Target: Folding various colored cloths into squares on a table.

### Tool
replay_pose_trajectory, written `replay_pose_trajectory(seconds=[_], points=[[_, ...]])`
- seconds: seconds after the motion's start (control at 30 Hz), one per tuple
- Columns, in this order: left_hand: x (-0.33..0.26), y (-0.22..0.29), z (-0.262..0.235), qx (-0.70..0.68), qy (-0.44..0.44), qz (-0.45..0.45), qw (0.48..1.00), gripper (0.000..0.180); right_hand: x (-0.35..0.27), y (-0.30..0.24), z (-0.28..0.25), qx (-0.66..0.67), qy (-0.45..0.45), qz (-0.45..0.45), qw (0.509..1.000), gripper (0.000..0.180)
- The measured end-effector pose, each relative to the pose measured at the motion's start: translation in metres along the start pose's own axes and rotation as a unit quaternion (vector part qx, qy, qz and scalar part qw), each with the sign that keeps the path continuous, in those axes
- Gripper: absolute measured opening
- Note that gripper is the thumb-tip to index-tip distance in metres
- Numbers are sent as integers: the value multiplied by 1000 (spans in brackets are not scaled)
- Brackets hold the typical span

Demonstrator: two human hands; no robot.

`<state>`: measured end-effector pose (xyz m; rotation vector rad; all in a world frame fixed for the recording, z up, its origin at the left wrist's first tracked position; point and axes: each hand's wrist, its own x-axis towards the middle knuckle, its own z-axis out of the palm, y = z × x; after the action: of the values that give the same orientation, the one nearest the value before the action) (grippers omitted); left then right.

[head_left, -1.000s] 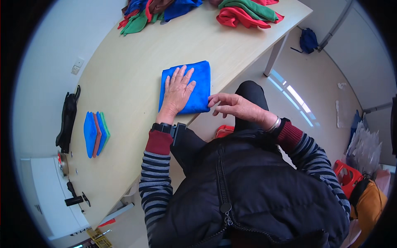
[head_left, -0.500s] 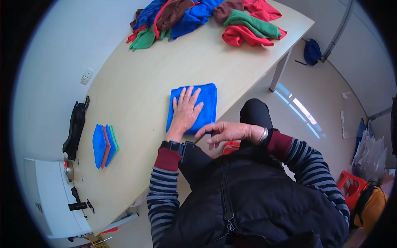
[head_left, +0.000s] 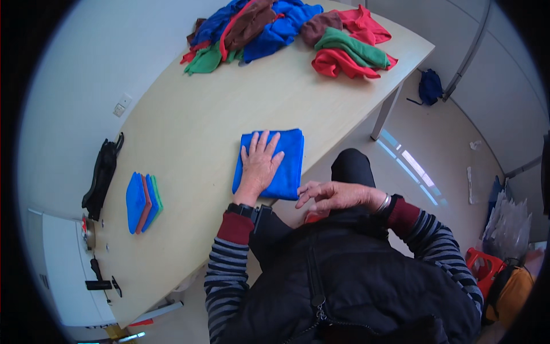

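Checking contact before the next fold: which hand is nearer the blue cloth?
Left. The left hand lies flat on the folded blue cloth; the right hand hovers off its near corner, past the table edge.

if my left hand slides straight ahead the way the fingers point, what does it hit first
Past the folded blue cloth under the left hand, bare table, then probably the cloth pile at the far end.

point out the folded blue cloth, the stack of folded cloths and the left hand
folded blue cloth [head_left: 289, 157]: head view, bare right half.
stack of folded cloths [head_left: 137, 202]: head view, top blue cloth.
left hand [head_left: 259, 166]: head view, back of hand.
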<state>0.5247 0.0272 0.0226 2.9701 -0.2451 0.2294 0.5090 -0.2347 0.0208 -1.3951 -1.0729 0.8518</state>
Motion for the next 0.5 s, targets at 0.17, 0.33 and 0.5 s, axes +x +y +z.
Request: replay_pose_trajectory(seconds=[0.17,0.33,0.5], points=[[2,-19,5,-3,46,-39,998,53,-5,-41,-14,127,-77,209,967,30],[-5,-25,10,11,76,-150,986,52,50,-52,-7,-12,215,16,976,34],[-30,-28,10,56,121,-154,979,51,126,-20,14,-415,287,-70,861,47]])
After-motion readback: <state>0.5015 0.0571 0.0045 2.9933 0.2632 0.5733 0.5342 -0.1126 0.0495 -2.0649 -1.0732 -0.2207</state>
